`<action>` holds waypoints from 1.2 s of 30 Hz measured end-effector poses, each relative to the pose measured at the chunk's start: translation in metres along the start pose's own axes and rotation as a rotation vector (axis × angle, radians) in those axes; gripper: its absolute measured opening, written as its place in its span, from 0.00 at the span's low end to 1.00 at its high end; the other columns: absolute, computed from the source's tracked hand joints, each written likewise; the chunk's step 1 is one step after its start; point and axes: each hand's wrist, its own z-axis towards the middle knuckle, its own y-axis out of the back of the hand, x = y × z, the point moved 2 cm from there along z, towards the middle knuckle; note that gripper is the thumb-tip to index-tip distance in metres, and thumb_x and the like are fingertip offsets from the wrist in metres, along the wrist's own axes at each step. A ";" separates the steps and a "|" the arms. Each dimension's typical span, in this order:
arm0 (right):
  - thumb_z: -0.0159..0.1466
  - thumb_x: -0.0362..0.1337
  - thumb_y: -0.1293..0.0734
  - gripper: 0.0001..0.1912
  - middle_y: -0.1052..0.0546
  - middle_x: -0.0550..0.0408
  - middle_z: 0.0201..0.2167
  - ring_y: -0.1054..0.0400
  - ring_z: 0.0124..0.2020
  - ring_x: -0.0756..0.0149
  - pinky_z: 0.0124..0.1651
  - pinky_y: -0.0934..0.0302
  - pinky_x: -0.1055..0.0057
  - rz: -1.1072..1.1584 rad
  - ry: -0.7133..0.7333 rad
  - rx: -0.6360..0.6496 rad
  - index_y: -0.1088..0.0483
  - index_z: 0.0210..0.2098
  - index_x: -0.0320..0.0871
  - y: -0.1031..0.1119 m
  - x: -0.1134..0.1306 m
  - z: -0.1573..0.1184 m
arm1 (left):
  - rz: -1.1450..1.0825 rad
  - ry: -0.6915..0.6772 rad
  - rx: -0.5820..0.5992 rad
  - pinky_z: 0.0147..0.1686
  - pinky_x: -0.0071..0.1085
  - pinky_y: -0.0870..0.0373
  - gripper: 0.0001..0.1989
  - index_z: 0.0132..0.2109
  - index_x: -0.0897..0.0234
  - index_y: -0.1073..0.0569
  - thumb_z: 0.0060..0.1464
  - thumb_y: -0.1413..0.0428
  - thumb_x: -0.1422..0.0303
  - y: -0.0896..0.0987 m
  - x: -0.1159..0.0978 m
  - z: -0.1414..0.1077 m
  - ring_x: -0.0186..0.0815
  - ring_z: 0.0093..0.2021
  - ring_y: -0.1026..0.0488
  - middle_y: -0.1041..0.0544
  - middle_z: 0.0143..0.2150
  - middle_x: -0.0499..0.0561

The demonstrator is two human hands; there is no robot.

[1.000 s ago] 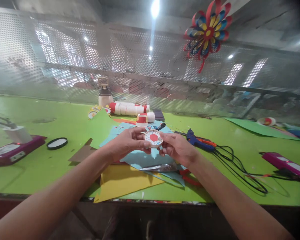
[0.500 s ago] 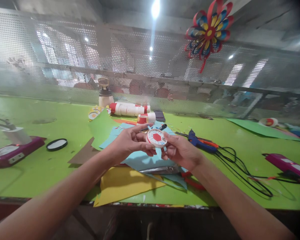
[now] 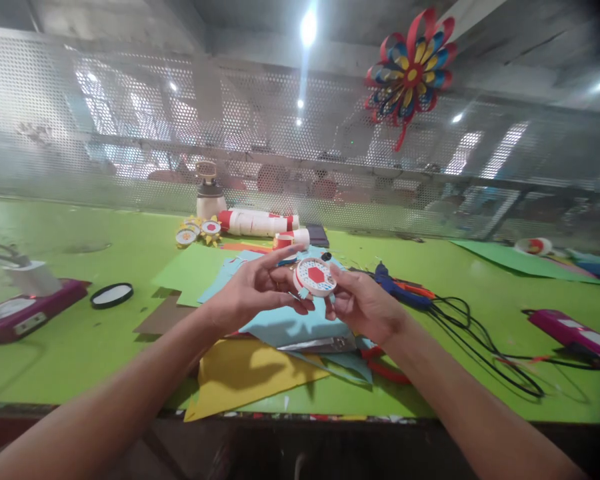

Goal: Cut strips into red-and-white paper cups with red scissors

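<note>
A small round white disc (image 3: 315, 275) with a red hexagon, blue marks and light blue paper tabs is held up above the papers. My right hand (image 3: 367, 301) pinches its right edge between thumb and fingers. My left hand (image 3: 260, 287) is at the disc's left side, its index finger stretched over the top and its other fingers near the rim. Beneath the hands are light blue sheets (image 3: 285, 323), a yellow sheet (image 3: 250, 377) and a silver tool (image 3: 320, 344). Red scissor handles (image 3: 387, 368) show by my right wrist.
A blue glue gun (image 3: 403, 288) with black cable lies right of the hands. Purple power strips (image 3: 573, 331) sit at both sides. Behind stand paper rolls (image 3: 255, 223), a bottle (image 3: 210, 197) and yellow-edged discs (image 3: 187, 237). A black-rimmed disc (image 3: 111, 295) lies left. A paper flower (image 3: 414, 75) hangs above.
The disc has turned and tilted slightly, and its blue tabs show differently. My left fingers have opened a little from it. The green sheet that stood up at the left now lies flatter.
</note>
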 end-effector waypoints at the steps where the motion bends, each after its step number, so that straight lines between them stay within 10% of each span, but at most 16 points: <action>1: 0.56 0.49 0.28 0.19 0.28 0.55 0.22 0.37 0.22 0.72 0.22 0.40 0.74 -0.004 0.005 -0.004 0.26 0.29 0.37 0.000 0.001 0.000 | -0.051 -0.015 0.022 0.40 0.41 0.27 0.36 0.63 0.62 0.38 0.46 0.41 0.79 0.001 0.000 0.000 0.42 0.36 0.22 0.20 0.38 0.55; 17: 0.56 0.47 0.28 0.17 0.28 0.55 0.23 0.39 0.22 0.73 0.23 0.42 0.73 -0.063 0.054 -0.022 0.24 0.30 0.37 -0.006 0.001 -0.001 | 0.157 0.013 -0.214 0.28 0.28 0.28 0.45 0.65 0.66 0.45 0.43 0.33 0.71 -0.008 0.002 0.005 0.31 0.24 0.26 0.22 0.26 0.47; 31: 0.57 0.47 0.28 0.16 0.25 0.53 0.25 0.36 0.23 0.73 0.24 0.41 0.73 -0.074 0.181 0.011 0.24 0.29 0.38 -0.007 0.006 -0.006 | 0.086 0.008 -0.069 0.35 0.31 0.28 0.45 0.68 0.58 0.51 0.48 0.37 0.78 -0.005 0.002 0.001 0.33 0.31 0.23 0.20 0.34 0.51; 36: 0.58 0.45 0.29 0.14 0.25 0.54 0.23 0.35 0.23 0.72 0.25 0.42 0.73 -0.235 0.291 -0.044 0.24 0.30 0.39 -0.005 0.006 -0.004 | -0.034 0.016 0.001 0.38 0.36 0.28 0.35 0.62 0.62 0.38 0.48 0.40 0.79 0.001 0.007 0.002 0.41 0.42 0.24 0.21 0.44 0.59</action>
